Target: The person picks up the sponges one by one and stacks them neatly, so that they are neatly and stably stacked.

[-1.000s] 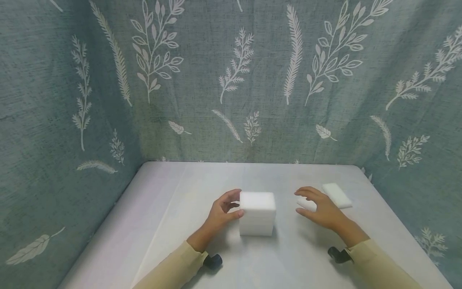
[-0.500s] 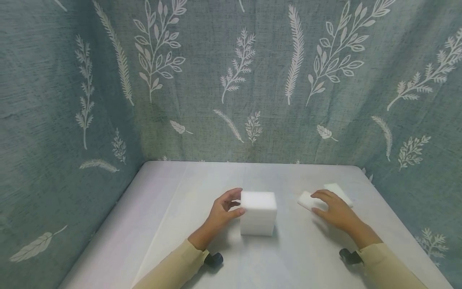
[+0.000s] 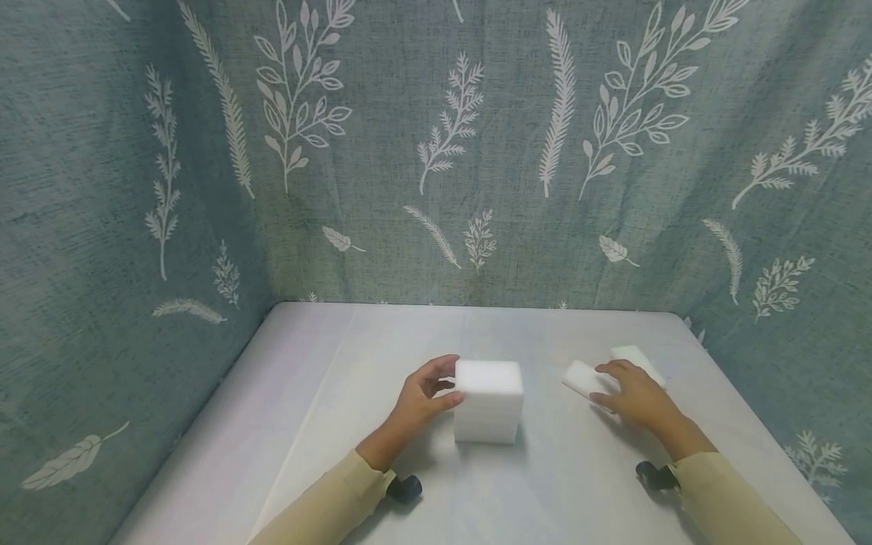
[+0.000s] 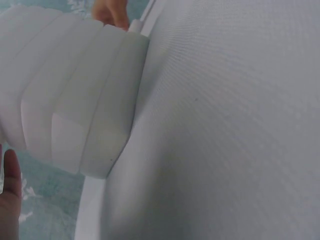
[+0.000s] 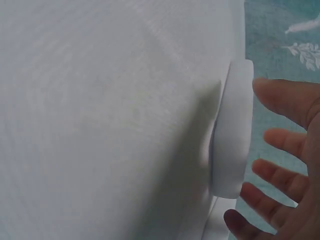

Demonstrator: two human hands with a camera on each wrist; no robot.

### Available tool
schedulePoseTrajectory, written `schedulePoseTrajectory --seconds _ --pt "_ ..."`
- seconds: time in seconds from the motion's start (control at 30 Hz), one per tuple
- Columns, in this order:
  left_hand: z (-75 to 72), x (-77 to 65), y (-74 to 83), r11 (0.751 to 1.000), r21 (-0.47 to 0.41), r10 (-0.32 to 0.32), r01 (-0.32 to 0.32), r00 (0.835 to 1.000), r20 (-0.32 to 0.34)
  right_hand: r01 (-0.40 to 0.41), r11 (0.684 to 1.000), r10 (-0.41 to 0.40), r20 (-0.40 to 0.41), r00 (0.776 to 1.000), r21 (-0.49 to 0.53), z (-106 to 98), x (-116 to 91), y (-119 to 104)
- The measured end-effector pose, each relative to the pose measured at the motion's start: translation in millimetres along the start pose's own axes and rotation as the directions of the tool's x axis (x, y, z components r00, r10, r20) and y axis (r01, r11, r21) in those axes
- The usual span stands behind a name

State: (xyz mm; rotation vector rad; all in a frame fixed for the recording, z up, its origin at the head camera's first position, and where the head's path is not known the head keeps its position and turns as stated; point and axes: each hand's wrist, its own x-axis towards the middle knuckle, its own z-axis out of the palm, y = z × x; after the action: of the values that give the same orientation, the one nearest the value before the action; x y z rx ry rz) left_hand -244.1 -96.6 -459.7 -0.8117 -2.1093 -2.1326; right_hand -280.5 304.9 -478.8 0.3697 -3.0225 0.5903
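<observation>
In the head view a stack of white sponge blocks [image 3: 487, 409] stands upright mid-table; the left wrist view shows the stacked blocks [image 4: 75, 95] from the side. My left hand [image 3: 418, 401] is at its left side, thumb at the front edge and forefinger at the back corner of the upper blocks. To the right, my right hand [image 3: 636, 397] hovers over a loose white sponge [image 3: 580, 376], thumb and fingers spread apart. In the right wrist view the thumb tip is close to the sponge's [image 5: 232, 130] upper edge; whether it touches cannot be told.
Another white sponge [image 3: 636, 356] lies behind the right hand, partly covered by it. The white table [image 3: 381, 341] ends at a green leaf-patterned curtain [image 3: 381, 250] at the back and sides. A dark wrist-worn device [image 3: 405, 490] sits under the left sleeve.
My right hand has moved to the right across the loose sponge, uncovering more of its left end, and its fingers have lowered slightly. The left hand and the stack have stayed in place.
</observation>
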Motion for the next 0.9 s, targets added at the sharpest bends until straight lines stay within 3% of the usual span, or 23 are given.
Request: schedulePoseTrajectory --seconds 0.47,0.67,0.9 --pt "1.4 -1.2 0.9 1.0 0.006 0.0 0.0 1.0 0.004 -0.137 0.99 0.132 0.087 0.987 0.046 5.0 2.7 -0.7" --pt "1.5 -1.8 0.5 1.0 0.026 0.009 -0.009 1.0 0.006 -0.092 0.995 0.089 0.065 0.994 0.047 3.4 1.9 0.0" --pt "2.2 -2.9 2.6 1.0 0.004 -0.015 0.015 1.0 -0.002 0.04 0.997 -0.041 0.007 0.999 0.061 2.5 2.3 0.1"
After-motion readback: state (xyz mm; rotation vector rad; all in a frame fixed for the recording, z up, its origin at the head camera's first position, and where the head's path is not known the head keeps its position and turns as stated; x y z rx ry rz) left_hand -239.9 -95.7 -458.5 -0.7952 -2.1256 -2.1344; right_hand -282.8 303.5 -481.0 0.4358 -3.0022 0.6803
